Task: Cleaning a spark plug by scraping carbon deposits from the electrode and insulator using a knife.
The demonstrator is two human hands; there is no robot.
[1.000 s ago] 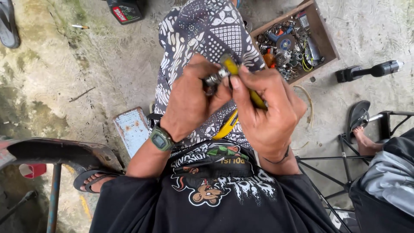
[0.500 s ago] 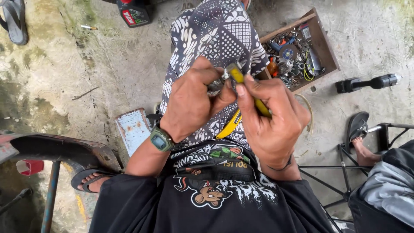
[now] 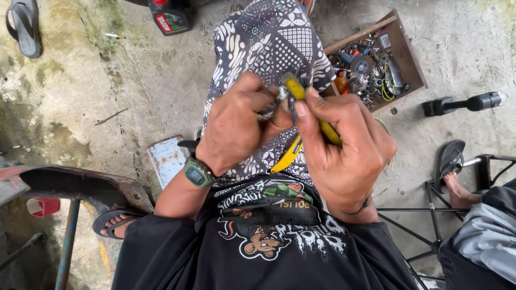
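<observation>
My left hand (image 3: 236, 126), with a green wristwatch (image 3: 198, 173) on its wrist, pinches a small dark metal part (image 3: 271, 104) between thumb and fingers above my lap. My right hand (image 3: 344, 150) grips yellow-handled pliers (image 3: 309, 115); the jaws meet the metal part and one yellow handle sticks out below my palm. Both hands are held together over my patterned black-and-white shorts (image 3: 269, 43). The part is mostly hidden by my fingers.
A wooden box (image 3: 408, 59) of several small tools and parts lies on the concrete floor at the upper right. A black tool (image 3: 465, 103) lies beside it. Another person's sandalled foot (image 3: 454, 182) and a metal stool frame (image 3: 430, 215) are at the right. A rusty metal piece (image 3: 75, 185) is at the left.
The view has shifted slightly. My hands stay joined on the part and pliers, with only small turning of my fingers.
</observation>
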